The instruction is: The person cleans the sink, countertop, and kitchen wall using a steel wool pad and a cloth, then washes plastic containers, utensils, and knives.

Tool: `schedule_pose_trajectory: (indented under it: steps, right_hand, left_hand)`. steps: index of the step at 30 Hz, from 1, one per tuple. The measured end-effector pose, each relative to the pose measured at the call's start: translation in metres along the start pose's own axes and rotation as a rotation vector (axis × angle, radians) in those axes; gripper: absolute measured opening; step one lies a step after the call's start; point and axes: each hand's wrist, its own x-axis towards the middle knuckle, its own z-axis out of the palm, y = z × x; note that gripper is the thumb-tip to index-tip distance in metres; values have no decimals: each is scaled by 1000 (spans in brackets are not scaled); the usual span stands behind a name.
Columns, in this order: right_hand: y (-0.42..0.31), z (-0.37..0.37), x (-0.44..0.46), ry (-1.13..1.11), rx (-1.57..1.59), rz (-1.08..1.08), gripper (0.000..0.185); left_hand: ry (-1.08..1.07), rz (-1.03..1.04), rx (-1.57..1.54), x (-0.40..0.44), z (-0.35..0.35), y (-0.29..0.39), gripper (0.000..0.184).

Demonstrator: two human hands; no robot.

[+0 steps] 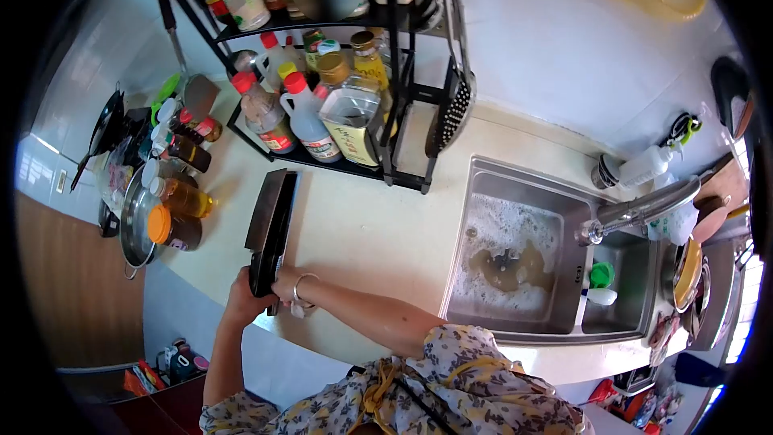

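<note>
A long, dark, cleaver-like thing (270,213) stretches across the counter, its broad grey-black face toward the left and a black part along its right side. Whether this is one piece or two together, I cannot tell. My left hand (244,300) is closed round its near end from the left. From the right, my right hand (285,285) grips that same near end, with a bracelet (298,290) at the wrist. Fingers of both hands are partly hidden. Something small and whitish (298,311) shows below the right wrist.
Behind stands a black rack (403,181) of sauce bottles and jars. Left are an orange-lidded jar (173,228), an oil bottle (181,197) and a metal pan (133,229). Right is a steel sink (459,274) with foamy water, a faucet (636,209) and a green cup (601,275).
</note>
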Motion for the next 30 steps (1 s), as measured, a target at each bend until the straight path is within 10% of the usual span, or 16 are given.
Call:
schedule_pose_trajectory:
  steps: [11,13,16,18,28,30]
  right_hand:
    - [28,-38,-90,236,-140,-63,34]
    - [75,-84,-131,288,-581,-555,24]
    - [95,-172,-197,791,321,-34,15]
    - [132,-226,-182,1335,238,16,23]
    - [113,-306,-118,1538,-61,222,23]
    - [129,-321,-110,1361,768,-50,19]
  left_hand:
    - [9,-12,159,10,8,-5,61]
    - [12,-30,189,10,7,-7,61]
    - [-19,-21,99,12,5,-16,72]
    - [-7,57,47,12,5,-24,87]
    - [105,-22,232,-5,10,3,90]
    - [113,-81,376,-8,11,2,89]
